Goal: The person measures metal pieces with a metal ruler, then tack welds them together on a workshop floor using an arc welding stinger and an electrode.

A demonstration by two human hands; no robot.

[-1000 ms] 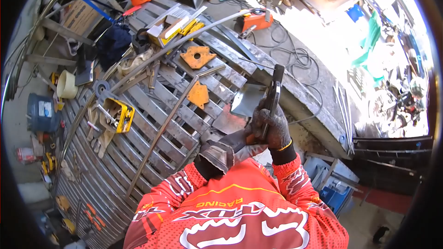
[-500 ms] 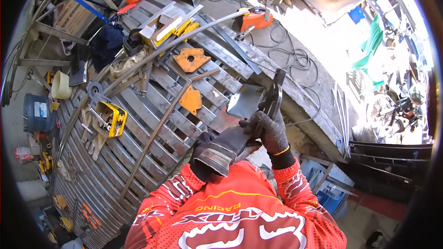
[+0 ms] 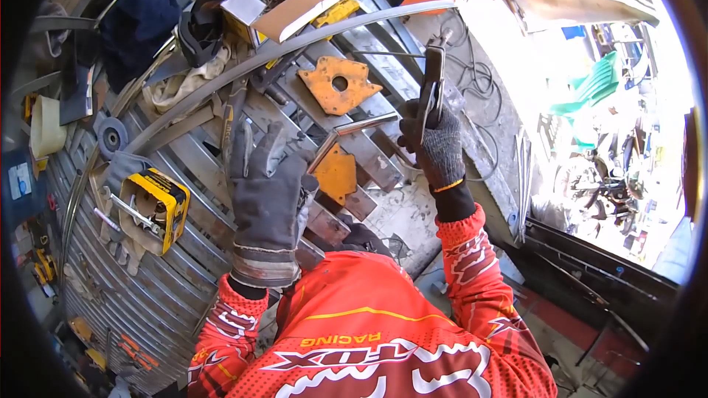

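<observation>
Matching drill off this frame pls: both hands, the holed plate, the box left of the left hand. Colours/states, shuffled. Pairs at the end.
Column 1
1. Left hand
2. Right hand
3. Holed plate
4. Box left of the left hand

Column 2
A. Yellow and black
B. Gripping a dark tool
C. Orange
D. Open, nothing visibly held

Pairs: 1-D, 2-B, 3-C, 4-A

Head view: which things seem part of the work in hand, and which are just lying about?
Seem part of it:
- dark metal tool, held in the right hand
- lower orange plate, possibly, as it lies beside the left hand

Seem just lying about:
- yellow-and-black container
- grey disc
- dark blue cloth
</observation>
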